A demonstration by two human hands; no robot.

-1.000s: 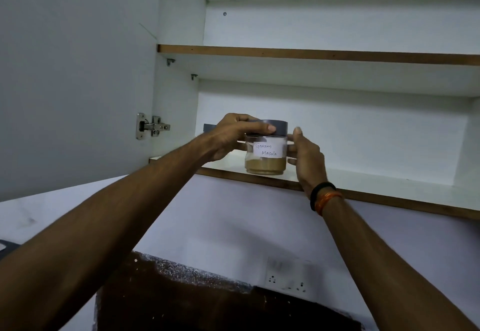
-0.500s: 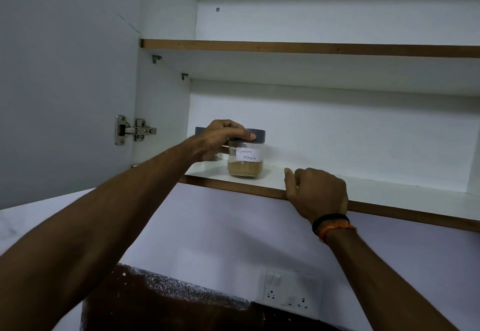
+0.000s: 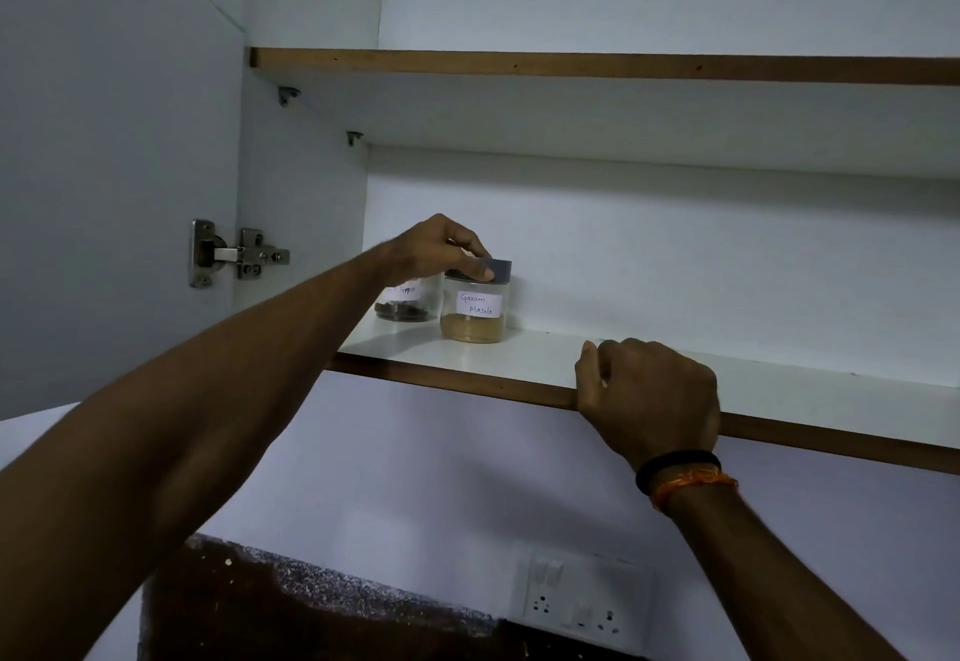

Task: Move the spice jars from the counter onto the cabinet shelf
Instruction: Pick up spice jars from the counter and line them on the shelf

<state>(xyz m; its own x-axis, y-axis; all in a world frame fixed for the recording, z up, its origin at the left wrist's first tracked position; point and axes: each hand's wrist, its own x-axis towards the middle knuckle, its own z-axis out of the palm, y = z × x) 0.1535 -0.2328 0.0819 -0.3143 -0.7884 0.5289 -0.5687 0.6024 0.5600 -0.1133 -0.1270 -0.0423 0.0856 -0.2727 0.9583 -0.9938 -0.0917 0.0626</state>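
Observation:
A clear jar labelled "Garam Masala" (image 3: 474, 315), with tan powder and a grey lid, stands upright on the lower cabinet shelf (image 3: 519, 361) near its left end. My left hand (image 3: 441, 250) grips its lid from above, fingers curled round the rim. A second jar labelled "Pepper" (image 3: 408, 303), with dark contents, stands just left of it and behind my left hand, partly hidden. My right hand (image 3: 649, 395) holds the shelf's brown front edge, fingers curled over it, to the right of the jars.
The cabinet door (image 3: 114, 167) stands open at the left on a metal hinge (image 3: 234, 255). An upper shelf (image 3: 597, 65) spans the cabinet. Below, a white wall carries a socket panel (image 3: 576, 598) above a dark splashback.
The jar has gone from the shelf's front edge to deeper on the shelf beside the pepper jar. My right hand left the jar and came down onto the shelf's edge.

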